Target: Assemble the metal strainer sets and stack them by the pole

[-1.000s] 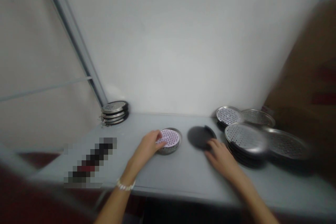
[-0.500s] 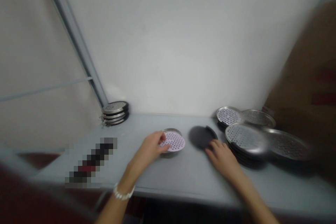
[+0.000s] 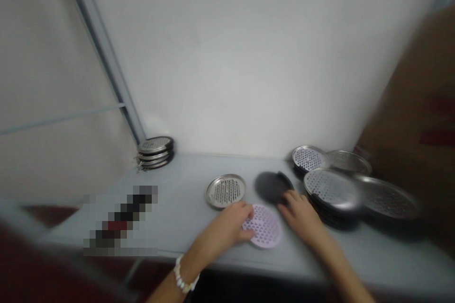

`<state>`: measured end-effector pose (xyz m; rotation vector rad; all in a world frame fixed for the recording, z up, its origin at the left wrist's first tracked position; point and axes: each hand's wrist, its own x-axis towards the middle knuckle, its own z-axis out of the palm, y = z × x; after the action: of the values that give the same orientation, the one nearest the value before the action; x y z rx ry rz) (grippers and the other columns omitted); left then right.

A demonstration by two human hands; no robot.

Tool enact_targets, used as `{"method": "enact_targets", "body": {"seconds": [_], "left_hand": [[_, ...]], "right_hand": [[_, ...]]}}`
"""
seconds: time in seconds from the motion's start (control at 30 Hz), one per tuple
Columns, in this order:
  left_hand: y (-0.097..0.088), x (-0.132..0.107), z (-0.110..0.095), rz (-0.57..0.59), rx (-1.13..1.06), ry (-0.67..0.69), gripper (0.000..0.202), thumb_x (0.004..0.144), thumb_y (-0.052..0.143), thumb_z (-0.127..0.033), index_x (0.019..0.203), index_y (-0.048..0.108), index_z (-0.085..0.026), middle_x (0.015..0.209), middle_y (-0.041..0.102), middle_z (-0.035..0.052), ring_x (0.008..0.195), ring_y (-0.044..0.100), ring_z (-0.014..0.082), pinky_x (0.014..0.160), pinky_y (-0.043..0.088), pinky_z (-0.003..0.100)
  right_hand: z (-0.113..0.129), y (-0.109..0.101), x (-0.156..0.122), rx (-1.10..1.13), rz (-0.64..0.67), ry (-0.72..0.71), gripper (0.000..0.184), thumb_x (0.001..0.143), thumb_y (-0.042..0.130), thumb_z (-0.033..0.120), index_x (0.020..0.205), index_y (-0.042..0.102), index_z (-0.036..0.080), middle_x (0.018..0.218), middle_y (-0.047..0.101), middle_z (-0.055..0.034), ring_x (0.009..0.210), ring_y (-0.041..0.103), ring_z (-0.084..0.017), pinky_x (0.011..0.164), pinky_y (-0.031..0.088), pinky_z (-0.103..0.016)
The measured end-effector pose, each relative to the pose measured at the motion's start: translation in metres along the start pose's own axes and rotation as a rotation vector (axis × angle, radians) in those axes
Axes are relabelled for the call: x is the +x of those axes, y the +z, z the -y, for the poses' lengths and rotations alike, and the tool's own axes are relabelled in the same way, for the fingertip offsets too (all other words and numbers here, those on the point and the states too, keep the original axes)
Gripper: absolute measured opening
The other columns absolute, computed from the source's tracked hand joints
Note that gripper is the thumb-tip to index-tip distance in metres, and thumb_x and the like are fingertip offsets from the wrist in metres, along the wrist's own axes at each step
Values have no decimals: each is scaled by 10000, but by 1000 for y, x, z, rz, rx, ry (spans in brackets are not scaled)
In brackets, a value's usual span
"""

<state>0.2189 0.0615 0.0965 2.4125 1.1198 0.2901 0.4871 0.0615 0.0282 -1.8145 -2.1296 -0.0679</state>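
Note:
My left hand (image 3: pixel 236 222), with a beaded bracelet at the wrist, pinches the left edge of a lilac perforated disc (image 3: pixel 266 228) near the table's front. Behind it lies a round metal grater plate (image 3: pixel 224 191) with a raised rim and rows of slots. My right hand (image 3: pixel 300 210) has its curled fingers on the near right edge of a black round disc (image 3: pixel 272 187), which has a raised lip along its far right side. The thumb is close to the disc's near edge, and the fingertips are partly hidden.
A stack of metal plates (image 3: pixel 155 152) stands at the back left. On the right are a black-edged stack (image 3: pixel 334 191), a smaller perforated plate (image 3: pixel 308 157) and larger metal plates (image 3: pixel 387 197). A brown box (image 3: pixel 419 104) stands beyond. The grey table (image 3: pixel 188 175) meets a white wall.
The lilac disc has come off the metal grater plate in my left hand, moving right and towards me. The plate is now uncovered. My right hand stays at the black disc.

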Motion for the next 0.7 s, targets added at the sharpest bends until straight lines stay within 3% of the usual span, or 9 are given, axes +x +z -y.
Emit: {"method": "enact_targets", "body": {"seconds": [0.23, 0.37, 0.57, 0.7], "left_hand": [[1, -2, 1, -18, -4, 24, 190, 852, 735, -277, 1006, 659, -196, 1049, 683, 69, 980, 621, 245, 867, 433, 330], [-7, -2, 5, -59, -3, 15, 173, 888, 699, -260, 1046, 652, -204, 1086, 695, 70, 1030, 630, 250, 901, 443, 339], [-20, -1, 23, -129, 178, -114, 215, 853, 615, -67, 1028, 638, -189, 1154, 678, 105, 1108, 618, 277, 961, 450, 378], [-18, 4, 37, -155, 218, -167, 213, 852, 596, -62, 1005, 645, -201, 1131, 696, 103, 1091, 635, 279, 940, 462, 374]], "right_hand": [[0, 0, 0, -9, -1, 9, 324, 1003, 503, 332, 1244, 647, 171, 1343, 628, -152, 1112, 606, -334, 982, 472, -461], [0, 0, 0, -1, 4, 6, 330, 1006, 496, 333, 1250, 639, 162, 1342, 625, -152, 1107, 603, -332, 992, 469, -462], [2, -1, 0, 13, 22, 11, 339, 1008, 486, 323, 1252, 637, 143, 1347, 622, -158, 1108, 596, -335, 1000, 473, -466], [1, 0, 1, 8, 10, 12, 338, 1000, 504, 323, 1258, 641, 154, 1347, 626, -156, 1119, 598, -337, 995, 476, -464]]}}
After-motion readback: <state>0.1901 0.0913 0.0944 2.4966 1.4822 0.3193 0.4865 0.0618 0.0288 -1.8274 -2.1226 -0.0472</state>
